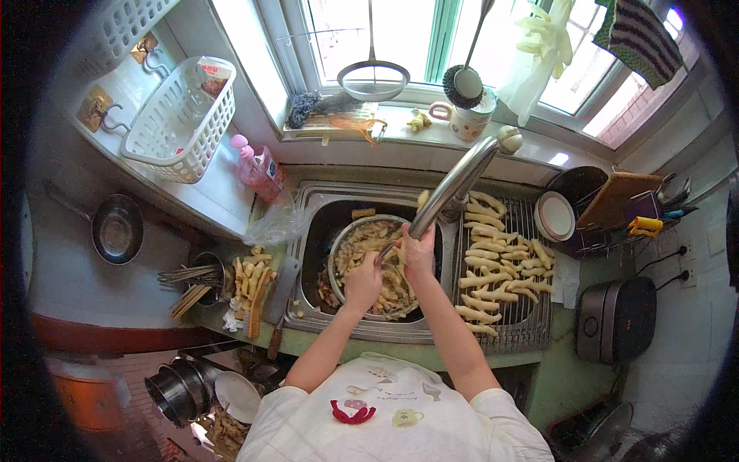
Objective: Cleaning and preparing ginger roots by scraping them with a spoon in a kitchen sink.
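Note:
My left hand (362, 283) grips a slim metal tool (383, 254) whose kind I cannot make out; it points toward my right hand. My right hand (419, 257) is up under the end of the metal faucet spout (447, 193), its fingers curled. The spout hides most of what it may hold. A pale root tip (423, 199) shows just beyond the spout. Below both hands, a round metal bowl (340, 234) sits in the stainless steel sink (294, 242), filled with pale, brownish scraps and root pieces. Another root piece (363, 213) lies behind the bowl.
Many pale peeled ginger-like roots (485, 280) lie on a wire rack at right. Unpeeled-looking roots (249, 271), a wooden-handled brush (260, 303) and a cleaver (283, 291) are at left. A pink soap bottle (262, 173) stands near the corner. A black appliance (615, 320) is far right.

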The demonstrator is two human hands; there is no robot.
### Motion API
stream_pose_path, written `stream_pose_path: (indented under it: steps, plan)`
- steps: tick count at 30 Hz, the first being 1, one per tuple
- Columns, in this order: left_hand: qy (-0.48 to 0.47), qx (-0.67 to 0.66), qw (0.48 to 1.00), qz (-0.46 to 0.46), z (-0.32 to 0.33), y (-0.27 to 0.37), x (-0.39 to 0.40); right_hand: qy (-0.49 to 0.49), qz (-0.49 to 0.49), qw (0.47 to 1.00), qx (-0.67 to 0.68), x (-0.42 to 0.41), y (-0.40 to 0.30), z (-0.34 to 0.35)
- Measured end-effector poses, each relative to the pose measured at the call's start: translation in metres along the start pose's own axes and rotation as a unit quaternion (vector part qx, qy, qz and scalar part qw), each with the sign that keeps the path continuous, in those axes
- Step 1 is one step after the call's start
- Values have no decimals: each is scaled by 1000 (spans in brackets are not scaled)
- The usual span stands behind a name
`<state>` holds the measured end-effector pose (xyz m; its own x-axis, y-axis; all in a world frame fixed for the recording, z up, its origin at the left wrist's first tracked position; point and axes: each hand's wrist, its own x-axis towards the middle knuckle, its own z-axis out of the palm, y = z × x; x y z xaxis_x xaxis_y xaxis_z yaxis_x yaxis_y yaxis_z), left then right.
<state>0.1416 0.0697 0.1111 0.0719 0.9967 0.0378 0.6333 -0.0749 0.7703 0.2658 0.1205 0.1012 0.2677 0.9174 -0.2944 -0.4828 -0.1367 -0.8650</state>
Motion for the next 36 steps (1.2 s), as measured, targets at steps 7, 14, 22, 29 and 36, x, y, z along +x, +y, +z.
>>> stream_pose_path:
  steps: [7, 14, 22, 29, 36]
  plan:
    - [-6, 158, 987, 15, -2, 21, -1, -4, -4, 997, 78, -1, 9, 1]
    - [-1, 119, 993, 20, 18, 23, -13, 0, 31, 989, 147, 1, 4, 2]
    - [13, 151, 988, 10, 10, 22, -6, -87, -111, 988, 60, 1, 13, -2]
    - [47, -37, 998, -5, 10, 20, -6, -96, -94, 987, 84, 4, 10, -8]
    - [78, 35, 989, 124, 3, -1, 3, -34, 89, 987, 133, 13, 17, -17]
